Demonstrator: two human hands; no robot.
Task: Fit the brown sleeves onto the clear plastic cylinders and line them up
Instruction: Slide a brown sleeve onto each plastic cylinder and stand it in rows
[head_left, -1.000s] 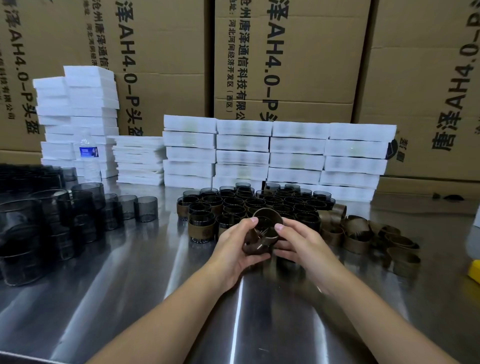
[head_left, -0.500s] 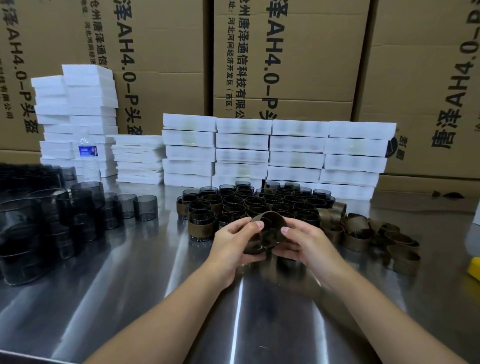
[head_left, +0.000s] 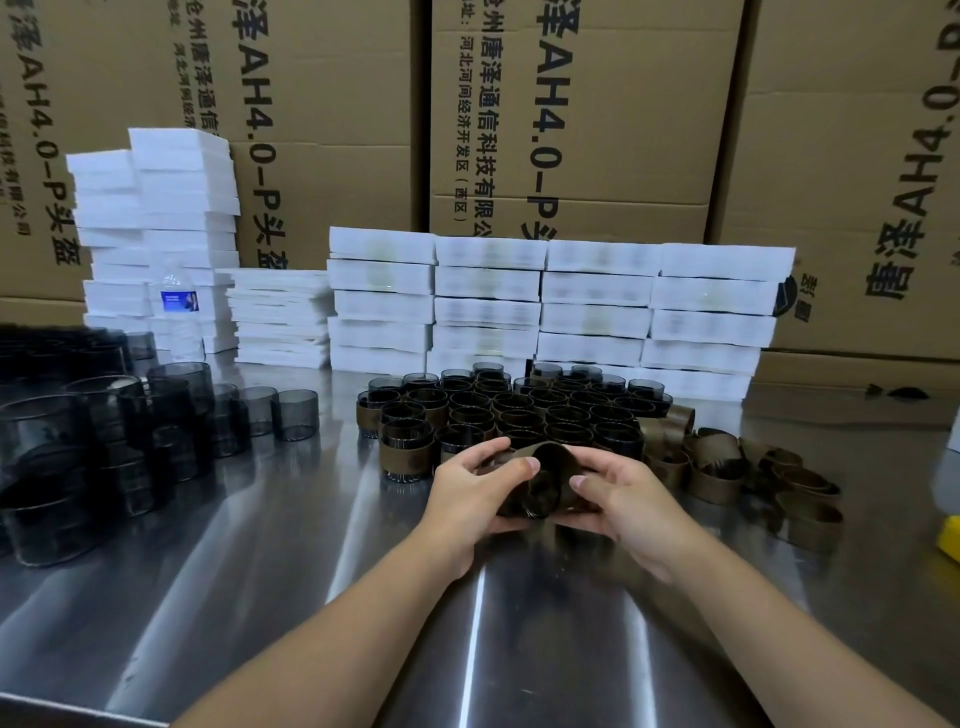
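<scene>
The smoky clear plastic cylinder (head_left: 543, 486) was held tilted on its side between both hands, just above the shiny steel table (head_left: 311, 597), with its open mouth turned towards the camera. A thin brown sleeve (head_left: 540, 451) was wrapped round it, though the fingers hid how far on it sat. The left hand (head_left: 467, 493) gripped the pair from the left, back of the hand up, fingers curled over the top and thumb pressed against the near rim. The right hand (head_left: 623, 499) gripped from the other side in the same way, thumb on the sleeve's near edge and fingers curled around it. Both bare forearms rose from the bottom edge and converged at the middle of the table. Just behind the hands stood a packed cluster of sleeved cylinders (head_left: 519, 410), upright and touching one another. To the right of it lay a loose heap of empty brown sleeves (head_left: 727, 467), and well apart on the left stood bare smoky cylinders (head_left: 104, 431), some stacked. A yellow object (head_left: 950, 538) showed at the right edge. Behind all this were stacks of flat white boxes (head_left: 545, 306), a clear water bottle with a blue label (head_left: 179, 306) and tall printed cardboard cartons (head_left: 597, 130)
</scene>
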